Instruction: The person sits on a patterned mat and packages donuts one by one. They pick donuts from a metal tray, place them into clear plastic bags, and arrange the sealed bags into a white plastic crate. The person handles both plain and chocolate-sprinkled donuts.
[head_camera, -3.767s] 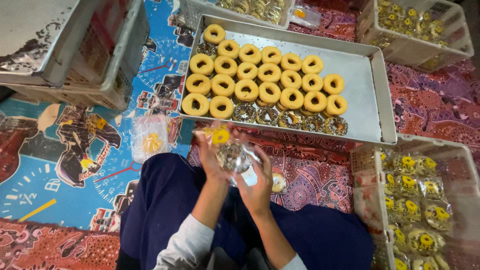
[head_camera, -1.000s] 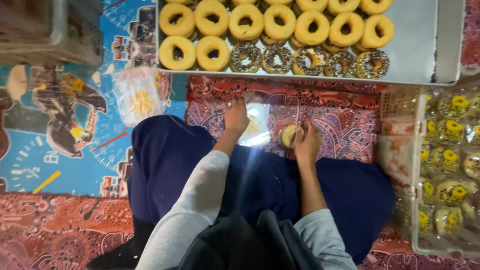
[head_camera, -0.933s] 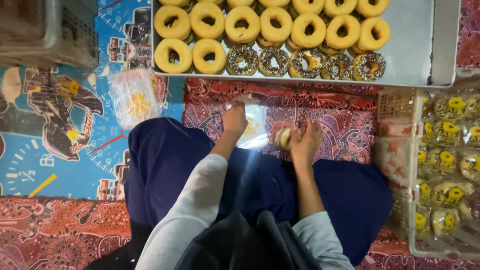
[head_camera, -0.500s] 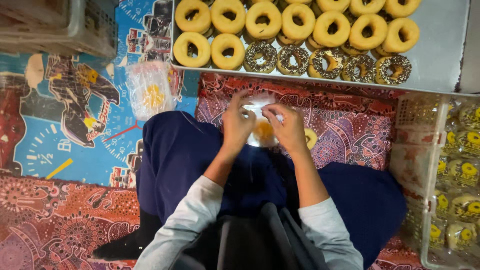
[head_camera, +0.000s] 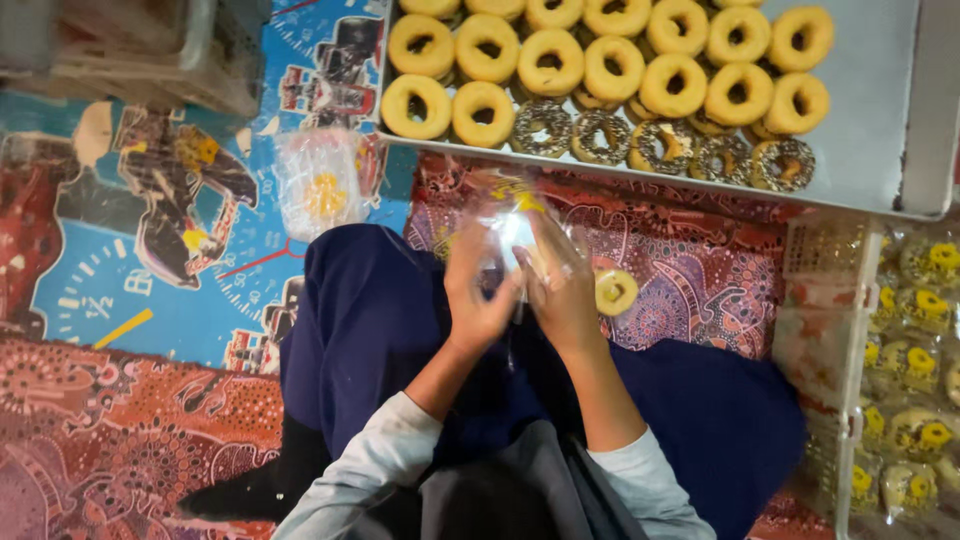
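Hands, left and right, pinching clear bag, tray edge just beyond, loose doughnut beside.

Single head cam, close, looks straight down at lap, mat & tray.

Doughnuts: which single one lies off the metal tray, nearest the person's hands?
The lone yellow doughnut on the patterned cloth, just beside the right hand; all others sit on the tray.
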